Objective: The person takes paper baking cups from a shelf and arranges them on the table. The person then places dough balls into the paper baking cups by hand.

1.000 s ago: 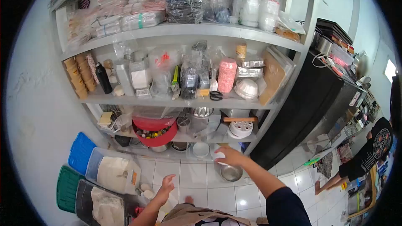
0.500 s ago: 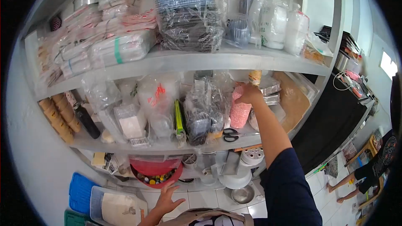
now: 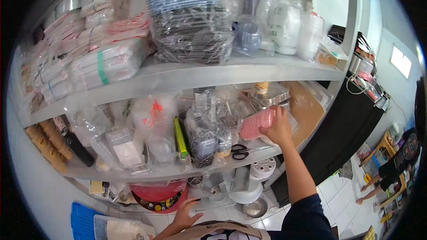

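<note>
My right hand is wrapped round the right end of a pink bubble-wrapped bundle at the middle shelf, which lies tilted on its side. What the wrap contains is hidden. Just below the bundle is a pair of black-handled scissors. Behind it sit foil trays and a yellow printed cup. Low in the view, my left hand is empty with its fingers apart, beside a red basin full of small items.
The upper shelf carries stacked plastic containers and bagged packages. A green-yellow box and clear-bagged items fill the middle shelf. A steel bowl is on the floor. A black cabinet and another person are at right.
The pink bundle has gone from standing upright to tilted sideways, gripped by my right hand, which has come lower and toward me. The camera view has also shifted.
</note>
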A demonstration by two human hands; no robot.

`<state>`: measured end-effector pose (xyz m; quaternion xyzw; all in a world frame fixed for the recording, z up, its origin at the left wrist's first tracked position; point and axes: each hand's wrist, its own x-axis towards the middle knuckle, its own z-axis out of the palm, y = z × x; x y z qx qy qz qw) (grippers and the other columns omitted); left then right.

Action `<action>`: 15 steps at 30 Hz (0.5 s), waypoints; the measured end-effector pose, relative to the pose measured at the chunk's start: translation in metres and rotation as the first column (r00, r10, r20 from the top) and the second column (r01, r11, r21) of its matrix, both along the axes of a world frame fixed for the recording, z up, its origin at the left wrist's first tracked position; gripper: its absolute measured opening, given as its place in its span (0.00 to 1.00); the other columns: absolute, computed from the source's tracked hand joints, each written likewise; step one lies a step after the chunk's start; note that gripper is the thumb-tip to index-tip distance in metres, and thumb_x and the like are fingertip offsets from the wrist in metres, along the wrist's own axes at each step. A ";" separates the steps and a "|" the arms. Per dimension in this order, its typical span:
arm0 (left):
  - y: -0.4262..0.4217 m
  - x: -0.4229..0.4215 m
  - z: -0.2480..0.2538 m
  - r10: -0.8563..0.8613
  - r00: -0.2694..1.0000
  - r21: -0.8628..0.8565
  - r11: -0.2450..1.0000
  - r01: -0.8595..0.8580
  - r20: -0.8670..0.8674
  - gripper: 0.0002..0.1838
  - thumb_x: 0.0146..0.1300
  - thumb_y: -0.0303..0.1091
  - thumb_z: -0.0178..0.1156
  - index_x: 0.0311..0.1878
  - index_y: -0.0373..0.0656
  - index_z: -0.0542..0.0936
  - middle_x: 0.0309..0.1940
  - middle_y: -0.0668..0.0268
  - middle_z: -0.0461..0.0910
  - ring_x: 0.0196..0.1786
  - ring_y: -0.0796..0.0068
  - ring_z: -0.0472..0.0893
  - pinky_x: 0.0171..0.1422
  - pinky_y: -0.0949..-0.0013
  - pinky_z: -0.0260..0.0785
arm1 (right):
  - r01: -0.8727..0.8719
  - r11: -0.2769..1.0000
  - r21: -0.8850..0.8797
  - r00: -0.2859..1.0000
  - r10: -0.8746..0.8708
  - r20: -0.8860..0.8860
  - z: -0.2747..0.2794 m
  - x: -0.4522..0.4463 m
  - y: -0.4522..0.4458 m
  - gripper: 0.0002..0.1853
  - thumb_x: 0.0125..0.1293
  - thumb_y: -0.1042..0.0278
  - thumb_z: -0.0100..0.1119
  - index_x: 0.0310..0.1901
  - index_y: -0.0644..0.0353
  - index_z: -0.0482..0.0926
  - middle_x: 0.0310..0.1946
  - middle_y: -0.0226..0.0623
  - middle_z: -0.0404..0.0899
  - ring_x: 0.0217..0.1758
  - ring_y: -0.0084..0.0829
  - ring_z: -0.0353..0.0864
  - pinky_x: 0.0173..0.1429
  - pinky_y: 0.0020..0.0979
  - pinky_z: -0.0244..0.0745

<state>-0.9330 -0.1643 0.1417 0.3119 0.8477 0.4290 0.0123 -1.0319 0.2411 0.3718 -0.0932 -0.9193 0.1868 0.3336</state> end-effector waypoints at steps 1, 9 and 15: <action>0.018 -0.009 0.011 -0.070 0.997 0.030 0.997 0.071 -0.016 0.29 0.52 0.43 0.71 0.56 0.41 0.74 0.60 0.55 0.70 0.64 0.54 0.68 0.68 0.56 0.59 | -0.014 0.998 -0.055 0.993 0.008 -0.118 -0.007 0.011 0.004 0.43 0.34 0.62 0.76 0.57 0.56 0.65 0.56 0.51 0.65 0.57 0.53 0.69 0.59 0.46 0.70; 0.189 -0.083 0.096 -0.401 0.916 0.512 0.785 0.350 -0.012 0.36 0.60 0.38 0.65 0.69 0.40 0.60 0.71 0.54 0.57 0.71 0.57 0.61 0.69 0.58 0.60 | -0.321 0.579 -0.749 0.832 -0.206 -0.516 -0.121 0.069 0.046 0.44 0.44 0.70 0.69 0.63 0.61 0.55 0.56 0.45 0.64 0.62 0.40 0.66 0.65 0.42 0.65; 0.256 -0.142 0.114 -0.235 0.961 0.434 0.858 0.276 -0.146 0.27 0.69 0.42 0.54 0.65 0.36 0.66 0.67 0.53 0.64 0.68 0.58 0.65 0.69 0.64 0.59 | -0.684 -0.055 -0.728 0.715 -0.249 -0.653 -0.207 0.092 0.050 0.33 0.58 0.62 0.61 0.65 0.60 0.61 0.61 0.42 0.69 0.65 0.41 0.67 0.67 0.44 0.66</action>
